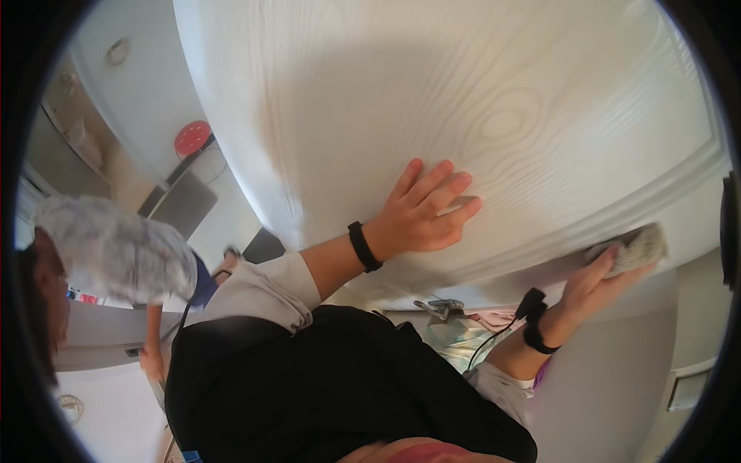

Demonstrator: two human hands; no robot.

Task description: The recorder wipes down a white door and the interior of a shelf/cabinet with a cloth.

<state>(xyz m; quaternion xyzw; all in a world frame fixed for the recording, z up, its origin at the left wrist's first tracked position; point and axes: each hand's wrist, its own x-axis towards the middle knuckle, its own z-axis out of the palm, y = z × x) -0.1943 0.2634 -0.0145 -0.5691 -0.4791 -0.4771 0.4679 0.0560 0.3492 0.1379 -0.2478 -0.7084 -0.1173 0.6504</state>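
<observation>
A white door with raised wood grain fills the upper view in front of me. My left hand lies against its surface, fingers stretched and spread, holding nothing. At the right, my right hand grips a greyish-white cloth and presses it near the door's moulded edge. The thumb shows on the cloth; some of the fingers are hidden behind it. A metal door handle shows below the door edge, between my two arms.
At the left stands another person in a patterned grey shirt, one arm hanging down. A red round stool and a dark-framed chair are behind. Pink and pale fabric lies beyond the handle. A white wall rises at the right.
</observation>
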